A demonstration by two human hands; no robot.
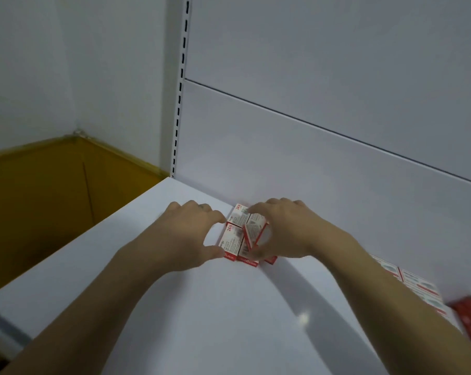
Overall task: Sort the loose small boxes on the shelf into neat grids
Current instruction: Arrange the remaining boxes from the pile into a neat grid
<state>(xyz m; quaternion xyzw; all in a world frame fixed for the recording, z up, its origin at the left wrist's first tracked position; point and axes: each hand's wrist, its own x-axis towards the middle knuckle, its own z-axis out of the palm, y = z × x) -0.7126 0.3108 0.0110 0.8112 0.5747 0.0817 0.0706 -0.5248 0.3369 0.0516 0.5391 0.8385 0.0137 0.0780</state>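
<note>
The small boxes (235,234) sit clustered at the back of the shelf (229,307). The left hand (191,231), grip wide, braces their left edge; the right hand (283,231) seems to pinch a tilted box (254,230). Best lower it flat, then squeeze both sides square.

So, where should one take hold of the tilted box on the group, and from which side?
Grip the tilted box across its long sides, from above and the right: it leans raised on the flat boxes, so those sides are free, and the left hand blocks the left.
</note>
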